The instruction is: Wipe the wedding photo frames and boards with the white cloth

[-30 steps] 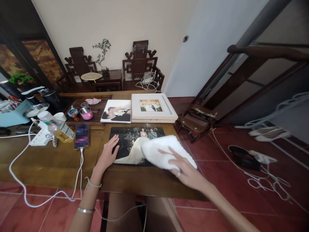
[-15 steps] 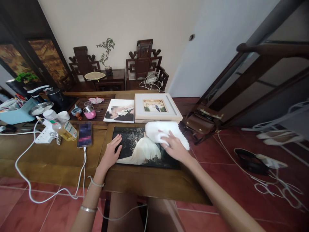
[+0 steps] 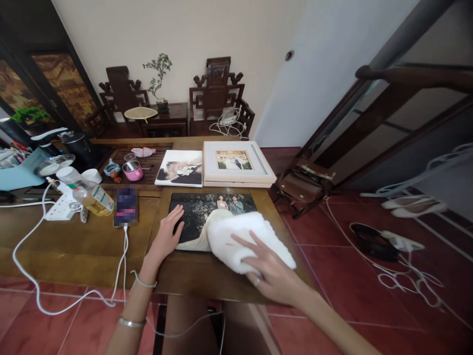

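A dark photo panel (image 3: 197, 212) showing two people in wedding clothes lies flat on the wooden table (image 3: 192, 278). Fingers stretched out, my left hand (image 3: 170, 231) rests on the panel's left edge. My right hand (image 3: 266, 268) grips a white towel (image 3: 240, 231), with some fingers spread over it and others tucked into its folds. The towel covers the lower right part of the panel and hangs past its near edge. Behind the panel lie a white-edged photo board (image 3: 179, 168) and a white frame in a box (image 3: 240, 176).
At left stand an oil-coloured liquid bottle (image 3: 96, 197), a charging phone (image 3: 125, 207), a power strip (image 3: 61, 207) and a pink cup (image 3: 133, 170). White cables (image 3: 27, 281) hang over the front edge. A brown bag (image 3: 306, 186) sits right of the table.
My right hand has drawn the towel toward me, from the panel's upper right to its lower right. The two pictured people now show. My left hand stays on the panel's left edge.
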`<state>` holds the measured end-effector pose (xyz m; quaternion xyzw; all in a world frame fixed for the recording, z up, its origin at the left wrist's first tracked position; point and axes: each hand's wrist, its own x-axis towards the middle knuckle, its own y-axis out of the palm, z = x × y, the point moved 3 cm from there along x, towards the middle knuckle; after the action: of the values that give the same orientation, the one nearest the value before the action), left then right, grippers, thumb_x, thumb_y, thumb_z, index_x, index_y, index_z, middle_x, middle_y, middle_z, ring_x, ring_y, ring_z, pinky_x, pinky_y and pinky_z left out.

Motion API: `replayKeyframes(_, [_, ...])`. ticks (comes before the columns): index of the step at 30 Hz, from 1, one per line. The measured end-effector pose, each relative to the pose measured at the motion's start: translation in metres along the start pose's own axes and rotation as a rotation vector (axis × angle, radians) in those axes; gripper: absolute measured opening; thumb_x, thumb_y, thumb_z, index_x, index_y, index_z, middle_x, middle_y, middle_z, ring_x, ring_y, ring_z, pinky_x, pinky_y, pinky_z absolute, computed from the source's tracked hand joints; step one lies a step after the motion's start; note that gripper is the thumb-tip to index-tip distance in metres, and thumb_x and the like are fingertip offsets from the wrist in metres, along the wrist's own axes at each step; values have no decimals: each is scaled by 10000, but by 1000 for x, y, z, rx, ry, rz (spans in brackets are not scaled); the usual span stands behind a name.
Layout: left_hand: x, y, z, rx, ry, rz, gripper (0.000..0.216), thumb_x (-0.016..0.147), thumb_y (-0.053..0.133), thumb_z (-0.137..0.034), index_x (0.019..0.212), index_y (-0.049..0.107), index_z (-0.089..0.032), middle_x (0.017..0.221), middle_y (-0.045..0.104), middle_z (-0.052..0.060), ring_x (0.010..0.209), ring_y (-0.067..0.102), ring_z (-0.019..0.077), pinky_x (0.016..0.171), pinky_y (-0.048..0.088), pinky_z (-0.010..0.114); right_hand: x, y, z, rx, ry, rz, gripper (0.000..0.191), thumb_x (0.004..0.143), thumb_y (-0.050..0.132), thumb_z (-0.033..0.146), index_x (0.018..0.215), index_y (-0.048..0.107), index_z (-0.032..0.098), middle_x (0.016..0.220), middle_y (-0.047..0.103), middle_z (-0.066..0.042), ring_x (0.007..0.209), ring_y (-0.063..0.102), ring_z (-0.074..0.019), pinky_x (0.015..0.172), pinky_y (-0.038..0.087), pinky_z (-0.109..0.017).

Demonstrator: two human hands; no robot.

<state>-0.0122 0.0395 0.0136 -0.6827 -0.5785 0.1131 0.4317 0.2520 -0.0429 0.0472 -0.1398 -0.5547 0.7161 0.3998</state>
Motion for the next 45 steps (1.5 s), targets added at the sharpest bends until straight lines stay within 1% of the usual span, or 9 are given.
replayKeyframes(7, [-1,0,0,-20,-14,1,386,919,404,-268,1287,498,-195,1392,466,99,1333,368,216,1089,324,471,85,5,-74,-71,123,-94,289,807,411,143,996,629,166,1262,571,-146,1281,411,-292,1065,228,-595])
replayKeyframes(11, [-1,-1,1,-30,-15,1,390,921,401,-272,1294,490,-203,1397,461,92,1334,367,215,1094,314,476,105,5,-85,-47,170,-102,294,816,403,144,1002,630,173,1216,604,-129,1292,392,-302,1044,218,-623])
replayKeyframes(17, [-1,-1,-1,-25,-20,3,388,922,397,-260,1292,490,-189,1397,459,101,1336,364,212,1092,319,466,54,11,-37,-44,76,-65,253,748,448,118,907,642,149,1342,486,-189,1306,360,-332,1064,184,-639])
replayKeyframes(22, [-1,-1,-2,-18,-25,4,392,922,395,-258,1297,482,-184,1393,463,107,1336,364,216,1088,320,463,0,9,24,7,-51,-21,254,672,462,65,813,634,186,1342,507,-119,1354,269,-307,1088,148,-639])
replayKeyframes(27, [-1,-1,-3,-12,-24,0,386,924,393,-262,1296,484,-206,1392,467,96,1334,368,217,1086,321,463,-8,10,48,29,-18,29,284,639,480,69,818,656,202,1322,532,-93,1335,305,-329,1073,150,-662])
replayKeyframes(34, [-1,-1,-1,-13,-23,7,388,922,402,-264,1288,493,-174,1395,460,110,1334,368,213,1090,320,454,58,13,-15,-28,94,-32,261,744,465,131,913,661,160,1325,511,-171,1238,457,-317,1071,211,-606])
replayKeyframes(39, [-1,-1,1,-19,-15,6,391,922,403,-266,1291,492,-171,1391,465,108,1335,366,207,1095,316,451,112,5,-67,2,153,-39,268,803,416,143,937,647,166,1087,675,-113,1123,561,-286,1056,247,-554])
replayKeyframes(41, [-1,-1,1,-23,-12,2,390,922,402,-267,1287,496,-168,1390,467,109,1337,364,206,1096,315,449,120,4,-76,1,185,-62,264,808,410,150,932,643,157,1014,697,-113,1058,599,-279,1048,255,-547])
replayKeyframes(45, [-1,-1,2,-30,-23,-2,387,919,408,-272,1282,503,-174,1389,467,108,1335,367,210,1099,310,454,104,10,-61,2,184,-79,276,789,403,130,929,637,169,1133,651,-117,1236,464,-289,1062,205,-584])
